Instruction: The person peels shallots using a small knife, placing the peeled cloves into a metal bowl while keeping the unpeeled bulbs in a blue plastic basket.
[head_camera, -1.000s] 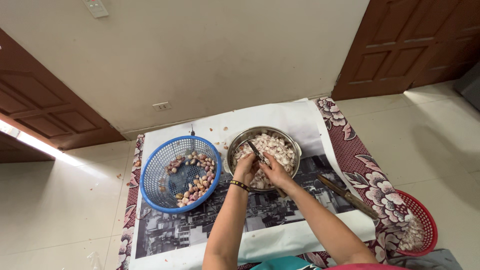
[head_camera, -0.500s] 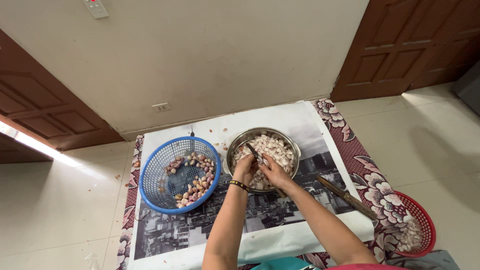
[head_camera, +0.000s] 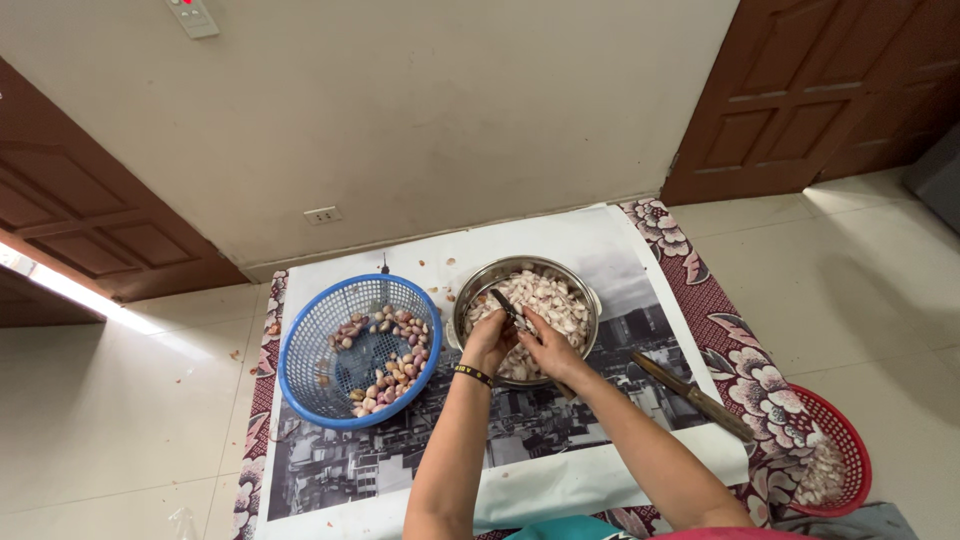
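Both my hands work over a steel pot (head_camera: 472, 284) full of pale peeled shallot pieces (head_camera: 560, 300). My left hand (head_camera: 488, 344) is closed around a small shallot at the pot's near rim; a dark bracelet sits on that wrist. My right hand (head_camera: 546, 346) grips a small knife (head_camera: 503, 304) whose blade points up and left over the pot, against what the left hand holds. To the left stands a blue plastic basket (head_camera: 300, 352) with several unpeeled reddish shallots (head_camera: 392, 362).
A large printed sheet (head_camera: 560, 240) covers a floral mat (head_camera: 740, 350) on the tiled floor. A long dark-handled knife (head_camera: 690, 396) lies right of the pot. A red basket (head_camera: 850, 450) with peelings sits at the lower right. A wall and brown doors stand behind.
The knife blade has shifted slightly over the pot as my hands work the shallot; the hands stay at the pot's near rim. Baskets and pot have not moved.
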